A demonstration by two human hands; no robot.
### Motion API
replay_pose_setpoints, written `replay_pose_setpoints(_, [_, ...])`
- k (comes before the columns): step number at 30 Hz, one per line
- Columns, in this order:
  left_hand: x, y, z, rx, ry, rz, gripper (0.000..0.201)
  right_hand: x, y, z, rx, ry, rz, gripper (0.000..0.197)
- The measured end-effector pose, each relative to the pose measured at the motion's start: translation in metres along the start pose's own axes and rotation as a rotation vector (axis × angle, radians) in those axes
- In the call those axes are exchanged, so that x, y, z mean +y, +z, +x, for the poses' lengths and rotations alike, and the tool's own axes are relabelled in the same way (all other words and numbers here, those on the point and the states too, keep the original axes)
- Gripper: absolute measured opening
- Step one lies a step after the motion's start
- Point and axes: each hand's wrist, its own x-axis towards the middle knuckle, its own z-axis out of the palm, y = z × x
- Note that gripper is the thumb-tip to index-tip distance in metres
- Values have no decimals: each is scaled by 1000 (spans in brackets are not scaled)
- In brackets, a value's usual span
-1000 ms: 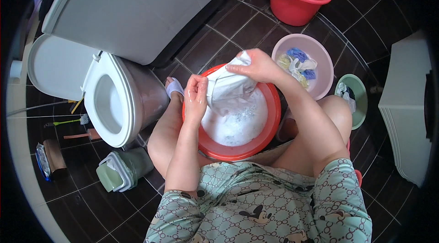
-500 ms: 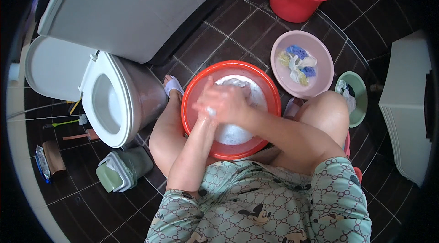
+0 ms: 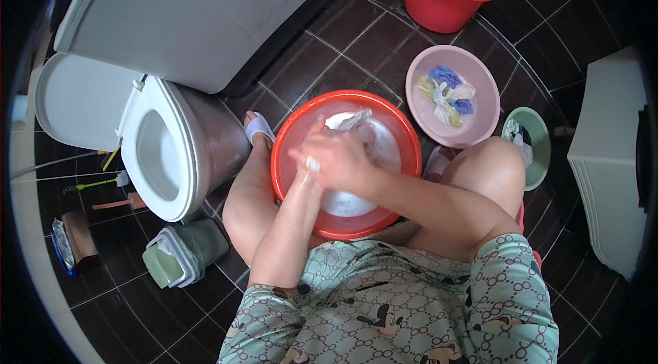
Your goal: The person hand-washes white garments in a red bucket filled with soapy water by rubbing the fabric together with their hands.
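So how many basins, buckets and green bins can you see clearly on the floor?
Basins: 3 (red basin, pink basin, light green basin)
Buckets: 1 (red bucket)
Green bins: 1 (green bin)
Total: 5
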Motion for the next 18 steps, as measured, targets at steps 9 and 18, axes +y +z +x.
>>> replay_pose_setpoints(9, [12, 12, -7, -117, -60, -194, 30, 4, 0, -1, 33, 31, 5, 22])
replay_pose_setpoints(18, [17, 25, -5, 57, -120, -128, 31, 9, -1, -1, 59, 109, 4, 15])
